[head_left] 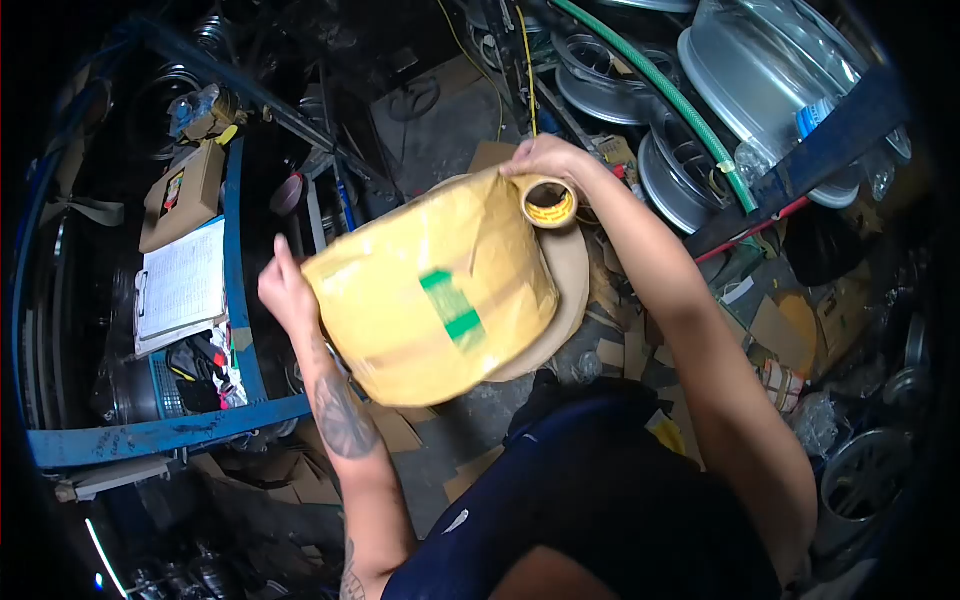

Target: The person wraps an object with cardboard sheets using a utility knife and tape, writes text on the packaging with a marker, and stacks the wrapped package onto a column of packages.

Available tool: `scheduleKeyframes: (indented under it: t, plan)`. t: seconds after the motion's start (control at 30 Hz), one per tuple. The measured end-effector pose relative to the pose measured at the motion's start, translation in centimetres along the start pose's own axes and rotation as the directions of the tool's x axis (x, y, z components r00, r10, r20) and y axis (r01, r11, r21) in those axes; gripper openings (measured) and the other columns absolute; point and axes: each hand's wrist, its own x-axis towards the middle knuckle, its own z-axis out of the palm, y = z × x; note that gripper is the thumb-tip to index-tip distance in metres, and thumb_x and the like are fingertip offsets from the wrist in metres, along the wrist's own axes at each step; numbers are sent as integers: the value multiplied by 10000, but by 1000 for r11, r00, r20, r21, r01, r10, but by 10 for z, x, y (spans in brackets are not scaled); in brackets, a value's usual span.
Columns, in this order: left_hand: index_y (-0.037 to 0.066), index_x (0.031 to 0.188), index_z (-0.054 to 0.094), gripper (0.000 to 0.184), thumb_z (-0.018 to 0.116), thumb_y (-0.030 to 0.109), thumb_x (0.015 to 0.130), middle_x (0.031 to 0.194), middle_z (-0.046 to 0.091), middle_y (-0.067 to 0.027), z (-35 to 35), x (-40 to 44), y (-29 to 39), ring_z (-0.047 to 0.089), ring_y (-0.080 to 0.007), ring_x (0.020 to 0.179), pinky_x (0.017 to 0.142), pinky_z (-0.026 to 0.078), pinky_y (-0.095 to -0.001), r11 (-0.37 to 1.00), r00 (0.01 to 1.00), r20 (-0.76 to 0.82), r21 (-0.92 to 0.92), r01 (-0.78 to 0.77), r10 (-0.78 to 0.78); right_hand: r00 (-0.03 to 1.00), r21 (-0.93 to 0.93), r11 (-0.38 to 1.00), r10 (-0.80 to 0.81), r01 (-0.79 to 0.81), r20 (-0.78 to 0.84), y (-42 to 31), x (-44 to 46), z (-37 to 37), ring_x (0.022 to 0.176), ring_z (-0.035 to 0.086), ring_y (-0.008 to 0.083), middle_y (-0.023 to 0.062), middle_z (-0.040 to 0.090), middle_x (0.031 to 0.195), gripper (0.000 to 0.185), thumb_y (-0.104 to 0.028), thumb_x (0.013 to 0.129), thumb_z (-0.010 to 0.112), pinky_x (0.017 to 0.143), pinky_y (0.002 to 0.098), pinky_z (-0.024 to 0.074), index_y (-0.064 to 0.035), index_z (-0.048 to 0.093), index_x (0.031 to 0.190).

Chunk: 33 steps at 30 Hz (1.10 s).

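Note:
A bulky package wrapped in yellow-brown tape [430, 290], with a green label or tape patch on its side, is held up in front of me. My left hand [287, 292] is at its left end, with one digit pointing up and the others partly hidden against the package. At the upper right corner, my right hand [545, 160] pinches the package's edge. A roll of tape [549, 204] is just below my right hand; how it is held up cannot be made out. Behind the package shows a round piece of cardboard [572, 290].
A blue metal rack [235, 260] on the left holds a clipboard with papers [182, 280] and a cardboard box [183, 197]. Silver wheel rims [740, 75] and a green hose [665, 85] are at the upper right. Cardboard scraps [785, 330] litter the floor.

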Motion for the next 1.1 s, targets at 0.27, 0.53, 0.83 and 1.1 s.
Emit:
scheduleKeyframes:
  t: [0.27, 0.53, 0.83, 1.1]
  plan:
    - [-11, 1005, 767, 589, 537, 530, 959, 1073, 725, -284, 104, 158, -26, 661, -452, 1124, 990, 485, -475, 968, 979, 96, 195, 160, -181, 869, -178, 931, -363, 320, -336, 30, -25, -3, 1271, 593, 273, 149, 663, 1264, 599, -74, 824, 748, 1088, 341, 456, -128, 618, 1407]
    - [-35, 1112, 748, 642, 556, 556, 948, 1193, 703, -291, 140, 205, -59, 623, -436, 1231, 1045, 468, -455, 939, 939, 180, 237, 248, -293, 900, 369, 901, -50, 228, -432, 104, -159, 158, 969, 688, 109, 153, 747, 1215, 472, 52, 901, 573, 823, 275, 522, -22, 660, 1359]
    - [-51, 1257, 693, 799, 432, 649, 974, 1334, 656, -265, 73, 142, -6, 597, -399, 1302, 1091, 457, -449, 782, 879, 44, 479, 398, -475, 875, 455, 887, 157, 80, -458, 73, 17, 147, 899, 748, 202, 166, 760, 1166, 496, 4, 842, 589, 815, 325, 555, -122, 723, 1302]
    - [54, 1599, 341, 672, 589, 259, 1009, 1565, 469, -176, 5, 29, 10, 507, -283, 1406, 1145, 427, -402, 634, 793, 609, -622, 460, 22, 956, 535, 842, 208, -67, -208, 53, 2, 93, 925, 709, 179, 79, 759, 996, 398, 34, 835, 542, 799, 316, 548, -50, 750, 1163]
